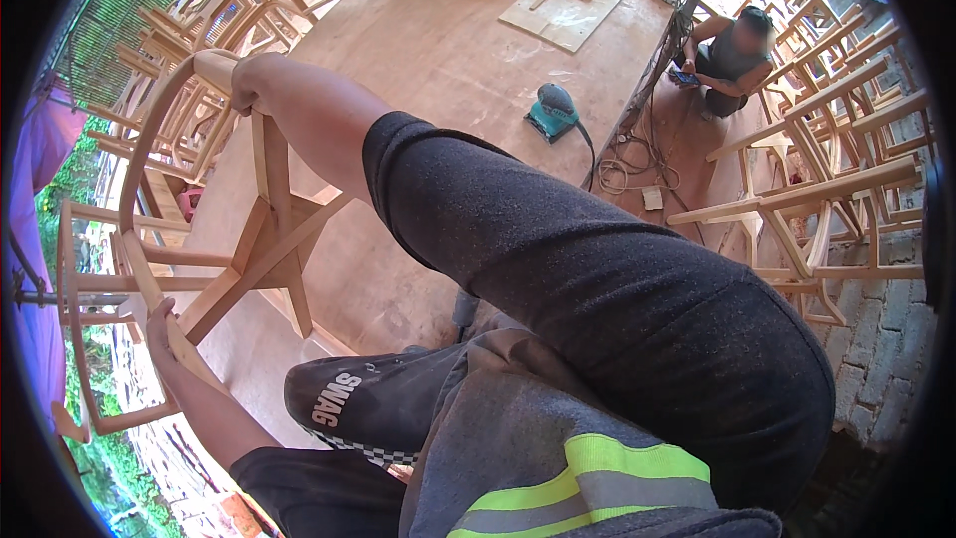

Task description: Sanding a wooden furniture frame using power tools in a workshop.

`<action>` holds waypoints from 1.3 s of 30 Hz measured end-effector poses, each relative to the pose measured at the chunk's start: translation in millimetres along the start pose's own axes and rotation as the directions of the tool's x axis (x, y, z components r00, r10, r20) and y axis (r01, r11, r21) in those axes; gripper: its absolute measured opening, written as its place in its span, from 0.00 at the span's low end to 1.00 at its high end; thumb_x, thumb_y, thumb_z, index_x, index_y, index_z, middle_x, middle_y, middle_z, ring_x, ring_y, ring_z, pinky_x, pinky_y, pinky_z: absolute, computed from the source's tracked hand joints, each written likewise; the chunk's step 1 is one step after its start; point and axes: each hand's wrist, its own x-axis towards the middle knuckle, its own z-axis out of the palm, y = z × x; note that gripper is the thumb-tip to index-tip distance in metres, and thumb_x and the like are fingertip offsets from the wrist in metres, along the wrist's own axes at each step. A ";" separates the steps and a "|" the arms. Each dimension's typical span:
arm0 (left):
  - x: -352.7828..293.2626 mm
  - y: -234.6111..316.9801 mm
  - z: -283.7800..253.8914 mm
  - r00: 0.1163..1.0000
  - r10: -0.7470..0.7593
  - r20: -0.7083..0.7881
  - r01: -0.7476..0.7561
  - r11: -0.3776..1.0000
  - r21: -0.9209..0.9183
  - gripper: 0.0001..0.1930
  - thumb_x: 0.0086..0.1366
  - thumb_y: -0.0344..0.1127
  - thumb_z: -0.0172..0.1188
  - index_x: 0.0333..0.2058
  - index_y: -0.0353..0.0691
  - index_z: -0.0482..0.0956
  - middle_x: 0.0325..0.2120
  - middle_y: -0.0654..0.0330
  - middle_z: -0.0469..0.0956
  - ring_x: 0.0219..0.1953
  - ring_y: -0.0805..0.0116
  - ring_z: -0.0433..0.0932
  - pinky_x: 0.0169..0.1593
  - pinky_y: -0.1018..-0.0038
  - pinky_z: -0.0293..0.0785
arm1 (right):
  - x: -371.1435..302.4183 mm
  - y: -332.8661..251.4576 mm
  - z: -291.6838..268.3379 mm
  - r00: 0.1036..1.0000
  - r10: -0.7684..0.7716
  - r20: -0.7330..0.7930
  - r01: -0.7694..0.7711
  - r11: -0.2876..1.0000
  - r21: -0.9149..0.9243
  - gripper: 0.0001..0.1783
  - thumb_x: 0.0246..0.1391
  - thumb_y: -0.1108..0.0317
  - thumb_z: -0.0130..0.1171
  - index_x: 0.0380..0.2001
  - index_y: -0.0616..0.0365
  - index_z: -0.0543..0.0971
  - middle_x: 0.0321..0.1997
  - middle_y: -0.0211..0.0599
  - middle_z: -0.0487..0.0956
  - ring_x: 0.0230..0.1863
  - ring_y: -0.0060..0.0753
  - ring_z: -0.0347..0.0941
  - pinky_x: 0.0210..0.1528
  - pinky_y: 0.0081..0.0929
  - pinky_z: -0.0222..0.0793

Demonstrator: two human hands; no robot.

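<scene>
Your right hand (244, 83) is closed around the far end of the curved top rail of an unfinished pale wooden chair frame (269, 239). Your left hand (161, 324) is wrapped around the rail's near end at lower left. The two-ended grip looks meant to keep the frame steady and off the big plywood desk (438, 50); it sits tipped at the desk's left edge. A teal electric sander (551, 112) lies on the desk, well apart. At far right a person (732, 55) crouches beside stacked bare chair frames (827, 169).
</scene>
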 end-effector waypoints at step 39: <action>17.8 -11.5 -3.4 0.998 -0.061 0.003 0.061 0.997 -0.044 0.19 0.49 0.46 0.67 0.35 0.39 0.76 0.22 0.62 0.72 0.20 0.70 0.72 0.26 0.74 0.71 | -15.2 -0.3 -7.2 0.999 -0.037 -0.015 0.037 0.999 -0.007 0.30 0.32 0.55 0.69 0.44 0.54 0.82 0.45 0.40 0.81 0.44 0.38 0.79 0.45 0.33 0.75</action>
